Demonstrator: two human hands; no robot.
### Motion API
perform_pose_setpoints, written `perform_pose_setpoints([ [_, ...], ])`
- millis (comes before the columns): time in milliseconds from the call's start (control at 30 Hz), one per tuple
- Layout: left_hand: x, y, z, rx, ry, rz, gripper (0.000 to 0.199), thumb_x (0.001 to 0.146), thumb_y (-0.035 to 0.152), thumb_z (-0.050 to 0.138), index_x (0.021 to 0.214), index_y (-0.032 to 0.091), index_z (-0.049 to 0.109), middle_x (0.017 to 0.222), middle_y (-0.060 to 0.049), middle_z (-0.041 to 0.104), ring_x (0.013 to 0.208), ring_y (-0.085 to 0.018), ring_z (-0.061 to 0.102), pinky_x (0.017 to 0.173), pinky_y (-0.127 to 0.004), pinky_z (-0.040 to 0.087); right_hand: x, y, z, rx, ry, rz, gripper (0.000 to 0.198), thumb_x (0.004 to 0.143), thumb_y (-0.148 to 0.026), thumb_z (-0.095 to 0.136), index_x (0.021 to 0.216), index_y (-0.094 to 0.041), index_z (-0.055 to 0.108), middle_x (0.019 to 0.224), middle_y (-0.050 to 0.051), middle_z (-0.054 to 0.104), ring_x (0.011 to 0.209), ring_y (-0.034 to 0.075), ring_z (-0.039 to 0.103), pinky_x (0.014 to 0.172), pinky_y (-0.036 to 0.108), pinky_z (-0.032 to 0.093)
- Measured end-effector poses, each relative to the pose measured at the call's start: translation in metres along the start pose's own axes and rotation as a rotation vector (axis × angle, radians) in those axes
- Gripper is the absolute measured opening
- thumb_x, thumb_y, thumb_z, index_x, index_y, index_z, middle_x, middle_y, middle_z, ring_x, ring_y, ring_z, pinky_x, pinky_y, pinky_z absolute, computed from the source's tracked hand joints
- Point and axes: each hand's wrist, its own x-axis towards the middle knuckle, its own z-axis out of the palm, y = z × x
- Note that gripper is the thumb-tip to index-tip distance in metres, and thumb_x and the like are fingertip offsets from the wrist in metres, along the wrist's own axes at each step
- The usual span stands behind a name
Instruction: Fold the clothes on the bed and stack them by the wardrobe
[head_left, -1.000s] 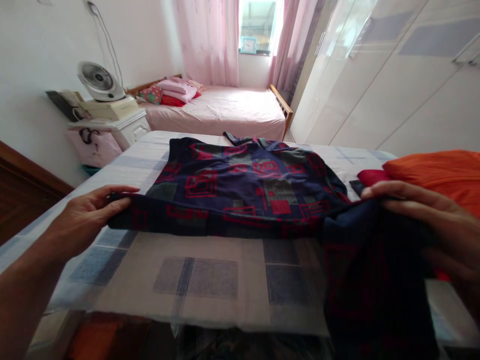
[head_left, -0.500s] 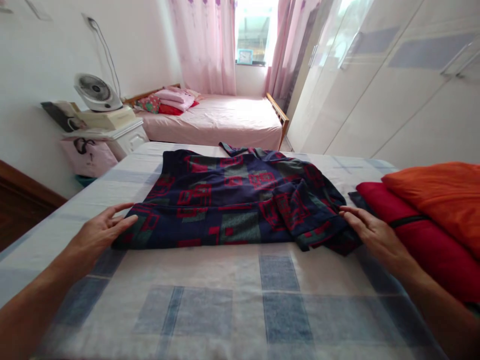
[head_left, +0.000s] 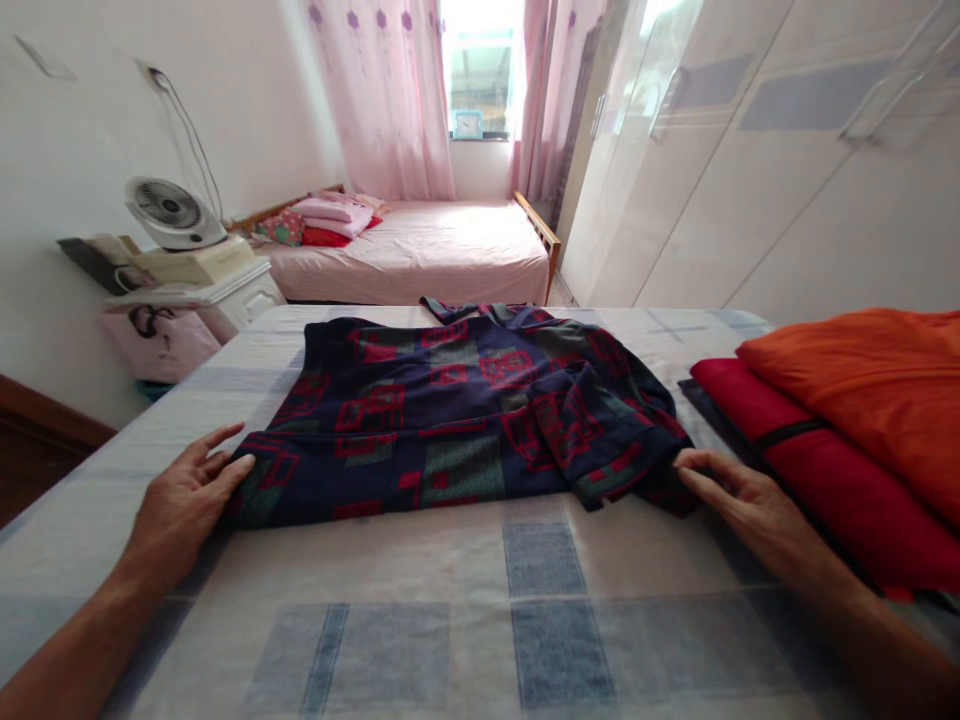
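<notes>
1. In the head view, a bed with a pink sheet (head_left: 435,245) stood below the window, and a white wardrobe (head_left: 787,210) lined the right side of the room.
2. Nearer, a pale bedspread (head_left: 397,570) with blue-grey blocks covered the broad surface in front of the person.
3. On it, between the two hands, lay the garment (head_left: 442,405): navy cloth printed with nested red rectangles and speckled grey-green patches. Its near part was folded over into a long band with a fairly straight front edge. At the right a smaller piece lay doubled across that band, creased and uneven.
4. The left hand (head_left: 184,490) was at the near left corner, thumb and fingers spread wide, the thumb against the cloth.
5. The right hand (head_left: 750,505) reached the right edge with fingers loosely bent; whether they pinched the fabric could not be told.
6. Beside it lay a folded red cloth (head_left: 847,470), partly under an orange cloth (head_left: 862,375).
</notes>
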Motion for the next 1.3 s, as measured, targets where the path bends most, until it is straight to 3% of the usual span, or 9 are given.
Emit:
perform_pose_setpoints([
  [100, -0.002, 0.007, -0.001, -0.099, -0.047, -0.088, 0.064, 0.077, 0.049, 0.058, 0.135, 0.025, 0.044, 0.113, -0.011, 0.065, 0.11, -0.025, 0.058, 0.091, -0.039, 0.049, -0.002, -0.003, -0.002, 0.048, -0.026, 0.035, 0.033, 0.08, -0.052, 0.049, 0.082, -0.022, 0.06, 0.076, 0.002, 0.062, 0.07, 0.018, 0.058, 0.062, 0.028, 0.049],
  [400, -0.002, 0.011, -0.002, 0.028, -0.045, -0.047, 0.06, 0.076, 0.046, 0.057, 0.132, 0.023, 0.047, 0.095, -0.004, 0.065, 0.077, -0.017, 0.064, 0.069, -0.026, 0.053, -0.007, 0.017, -0.007, 0.022, -0.018, 0.045, 0.027, 0.081, -0.047, 0.046, 0.077, -0.022, 0.057, 0.071, 0.002, 0.06, 0.067, 0.021, 0.059, 0.058, 0.03, 0.049],
  [467, -0.004, 0.011, -0.001, 0.205, -0.011, 0.061, 0.057, 0.079, 0.043, 0.052, 0.131, 0.019, 0.047, 0.102, -0.007, 0.063, 0.082, -0.02, 0.064, 0.076, -0.032, 0.053, -0.009, 0.02, -0.004, -0.09, -0.01, 0.023, 0.025, 0.08, -0.042, 0.048, 0.09, -0.022, 0.059, 0.079, 0.003, 0.063, 0.069, 0.021, 0.061, 0.059, 0.032, 0.051],
  [600, -0.016, 0.021, 0.005, 0.42, 0.155, 0.554, 0.048, 0.087, 0.039, 0.042, 0.131, 0.02, 0.047, 0.13, -0.011, 0.051, 0.118, -0.026, 0.05, 0.103, -0.041, 0.038, -0.013, 0.008, 0.0, -0.287, 0.123, -0.277, 0.053, 0.08, -0.03, 0.049, 0.132, -0.024, 0.042, 0.131, 0.009, 0.05, 0.114, 0.027, 0.053, 0.094, 0.044, 0.045],
  [767, -0.025, 0.008, 0.025, 0.518, -0.173, 0.895, 0.05, 0.088, 0.042, 0.043, 0.135, 0.025, 0.044, 0.148, -0.008, 0.034, 0.135, -0.028, 0.032, 0.109, -0.048, 0.029, -0.008, -0.008, 0.008, -0.469, 0.015, -0.601, 0.042, 0.081, -0.021, 0.048, 0.121, -0.032, 0.057, 0.137, 0.003, 0.047, 0.127, 0.027, 0.041, 0.101, 0.049, 0.037],
  [933, -0.024, -0.009, 0.037, 0.572, -0.276, 0.798, 0.052, 0.089, 0.046, 0.04, 0.137, 0.027, 0.041, 0.147, -0.009, 0.037, 0.135, -0.03, 0.031, 0.106, -0.053, 0.031, 0.008, -0.019, 0.012, -0.378, 0.061, -0.46, 0.023, 0.087, -0.031, 0.045, 0.091, -0.025, 0.066, 0.113, 0.005, 0.064, 0.104, 0.025, 0.059, 0.089, 0.043, 0.046],
  [1067, -0.046, 0.029, 0.035, 0.334, -0.231, 0.755, 0.051, 0.084, 0.049, 0.048, 0.127, 0.024, 0.053, 0.141, -0.011, 0.045, 0.13, -0.031, 0.04, 0.106, -0.05, 0.034, 0.028, -0.058, -0.001, -0.259, 0.213, -0.196, 0.028, 0.089, -0.036, 0.039, 0.096, -0.023, 0.063, 0.094, 0.008, 0.067, 0.085, 0.025, 0.063, 0.076, 0.038, 0.049],
  [1167, -0.077, 0.079, 0.037, -0.001, -0.498, 0.548, 0.04, 0.085, 0.047, 0.047, 0.12, 0.029, 0.058, 0.128, -0.006, 0.057, 0.117, -0.025, 0.054, 0.1, -0.039, 0.043, 0.042, -0.099, -0.002, -0.032, 0.215, -0.119, 0.031, 0.089, -0.038, 0.038, 0.098, -0.024, 0.064, 0.08, 0.004, 0.067, 0.074, 0.022, 0.063, 0.068, 0.034, 0.049],
  [1300, -0.115, 0.136, 0.052, -0.509, -0.964, 0.114, 0.047, 0.088, 0.051, 0.041, 0.124, 0.024, 0.055, 0.12, -0.009, 0.062, 0.102, -0.024, 0.062, 0.083, -0.037, 0.053, 0.042, -0.142, 0.021, 0.23, -0.005, -0.248, 0.029, 0.089, -0.034, 0.042, 0.104, -0.021, 0.063, 0.085, 0.001, 0.067, 0.077, 0.017, 0.062, 0.07, 0.028, 0.048],
])
